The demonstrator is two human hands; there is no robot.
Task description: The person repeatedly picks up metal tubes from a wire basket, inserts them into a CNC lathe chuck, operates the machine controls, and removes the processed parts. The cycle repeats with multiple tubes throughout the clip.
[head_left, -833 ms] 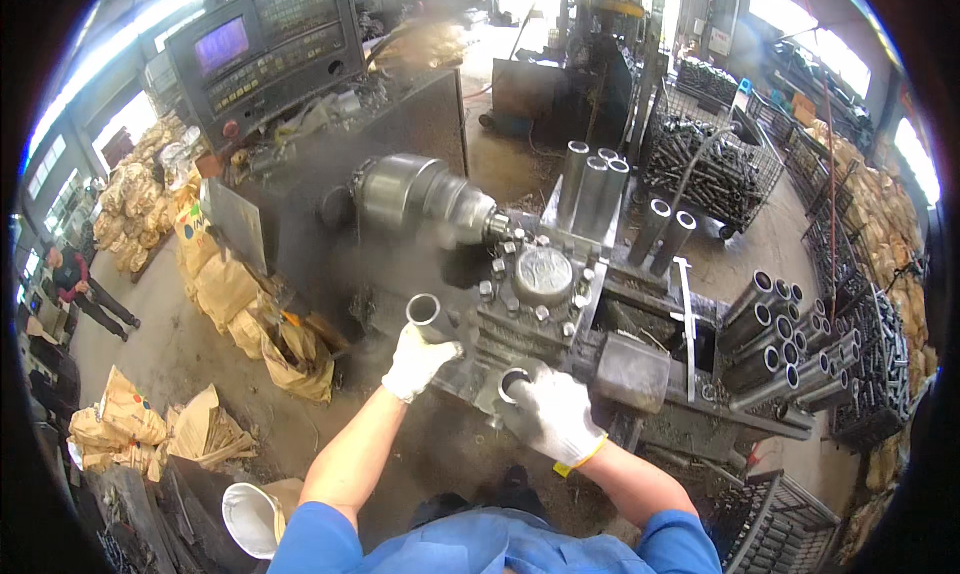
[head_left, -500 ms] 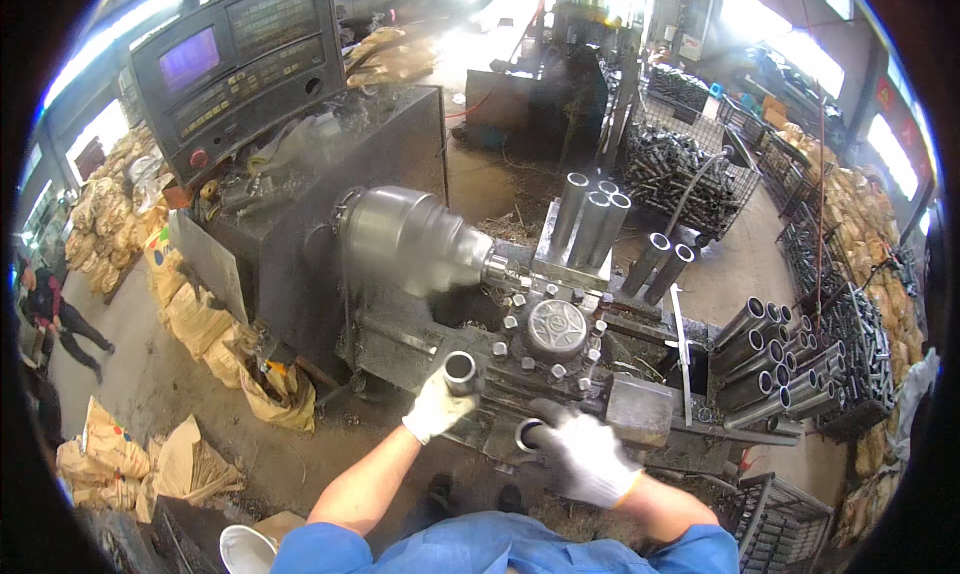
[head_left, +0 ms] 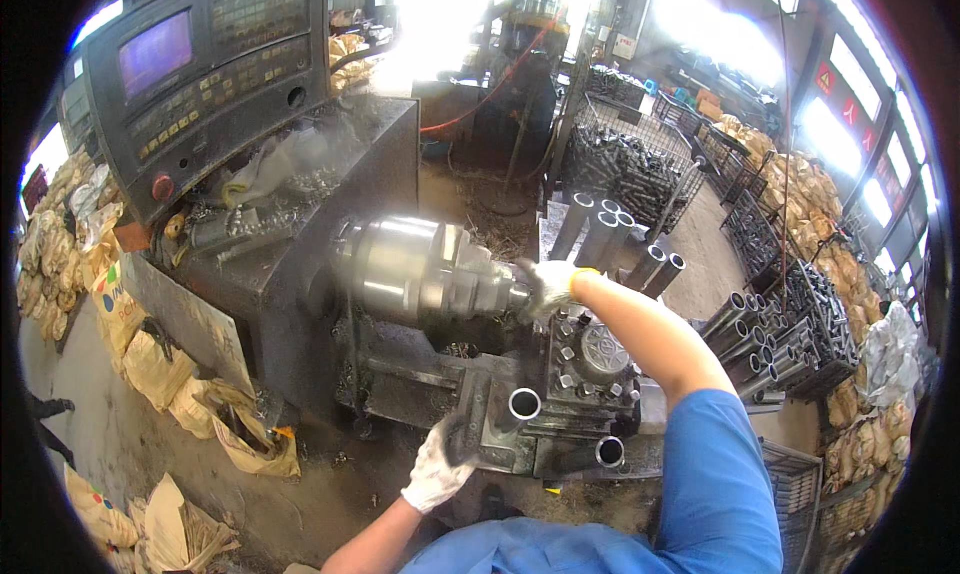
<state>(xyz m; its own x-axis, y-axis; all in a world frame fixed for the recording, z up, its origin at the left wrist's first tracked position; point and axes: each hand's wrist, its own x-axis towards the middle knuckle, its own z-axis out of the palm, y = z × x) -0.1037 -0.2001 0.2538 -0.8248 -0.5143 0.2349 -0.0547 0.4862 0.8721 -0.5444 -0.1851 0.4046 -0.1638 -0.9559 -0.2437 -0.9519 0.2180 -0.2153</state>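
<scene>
My left hand (head_left: 438,471), in a white glove with dark, grimy fingers, is at the front left edge of the lathe carriage (head_left: 485,414). Its fingers blend into the dark metal there. A steel tube (head_left: 523,405) stands upright on the carriage just right of that hand, and another tube (head_left: 607,453) sits farther right, both with open ends up. Across the tool post (head_left: 603,352) reaches my right arm. My gloved right hand (head_left: 550,284) is at the end of the stepped chuck (head_left: 425,269), its fingers blurred and partly hidden.
A control panel (head_left: 205,69) with a lit screen hangs at upper left. Behind the tool post stand several steel tubes (head_left: 597,236), and more are stacked (head_left: 745,339) at right. Wire baskets (head_left: 640,144) of metal parts and piled sacks (head_left: 765,164) lie beyond.
My left hand has let go of its tube, which now stands on the carriage. My right hand has left the other tube and moved up and forward to the chuck's end. The view has shifted.
</scene>
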